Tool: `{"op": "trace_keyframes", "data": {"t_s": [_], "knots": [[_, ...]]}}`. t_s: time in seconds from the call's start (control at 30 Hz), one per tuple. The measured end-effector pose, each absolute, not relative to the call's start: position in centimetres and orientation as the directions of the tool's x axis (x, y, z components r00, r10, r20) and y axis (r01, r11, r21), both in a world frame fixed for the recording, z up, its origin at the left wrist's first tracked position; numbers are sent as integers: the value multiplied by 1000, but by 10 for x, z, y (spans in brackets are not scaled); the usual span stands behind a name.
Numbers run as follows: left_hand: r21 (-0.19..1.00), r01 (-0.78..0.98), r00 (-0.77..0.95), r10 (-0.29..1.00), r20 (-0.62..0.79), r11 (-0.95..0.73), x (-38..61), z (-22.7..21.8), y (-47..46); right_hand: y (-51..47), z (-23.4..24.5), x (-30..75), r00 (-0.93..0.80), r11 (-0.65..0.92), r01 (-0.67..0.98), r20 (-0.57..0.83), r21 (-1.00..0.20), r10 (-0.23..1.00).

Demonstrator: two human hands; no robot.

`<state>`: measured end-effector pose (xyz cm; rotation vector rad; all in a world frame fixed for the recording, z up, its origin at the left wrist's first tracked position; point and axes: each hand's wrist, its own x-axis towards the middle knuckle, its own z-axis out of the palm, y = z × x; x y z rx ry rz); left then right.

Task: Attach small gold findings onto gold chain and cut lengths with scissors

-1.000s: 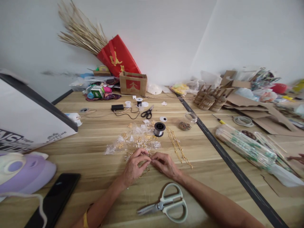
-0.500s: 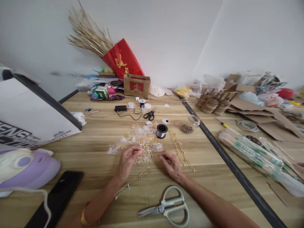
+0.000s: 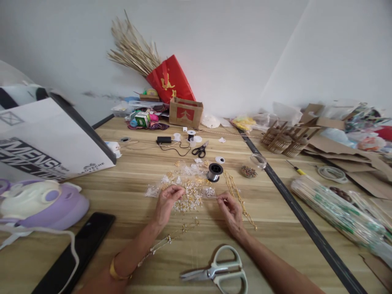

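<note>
My left hand (image 3: 168, 203) is pinched at the left edge of a pile of small gold and clear beads (image 3: 191, 197); what its fingertips hold is too small to make out. Further right, my right hand (image 3: 230, 210) also has thumb and forefinger pressed together, on something I cannot make out. A gold chain (image 3: 234, 190) lies just beyond that hand. Below the pile, a beaded chain (image 3: 173, 238) stretches toward my left forearm. Behind the pile stands a black spool of fine wire (image 3: 214, 172). Pale-handled scissors (image 3: 219, 270) lie between my forearms.
Black scissors (image 3: 200, 149) and a black adapter (image 3: 164, 140) lie farther back. A bowl of brown beads (image 3: 249, 171) stands right of the spool. At left are a phone (image 3: 76, 249), a purple-white appliance (image 3: 58, 206) and a white box (image 3: 52, 143). Wrapped sticks (image 3: 333, 212) lie right.
The view has turned slightly left, so things appear shifted right. My hands are somewhat farther apart, the right one having moved right; both stay pinched.
</note>
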<state>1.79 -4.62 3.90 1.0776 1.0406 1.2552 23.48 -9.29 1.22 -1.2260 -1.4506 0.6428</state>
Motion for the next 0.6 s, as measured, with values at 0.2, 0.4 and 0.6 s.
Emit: {"op": "trace_keyframes", "data": {"t_s": [0.2,0.4,0.6], "knots": [[977,-213,22,1000,4,1,12,31,-41,-89,14,240,247,299,318,384,-900,890],[967,-253,-9,1000,6,-8,7,27,-36,-85,12,246,324,239,291,330,-926,887],[966,-258,-37,999,-10,0,4,27,-33,-79,3,254,386,202,227,279,-953,879]]}}
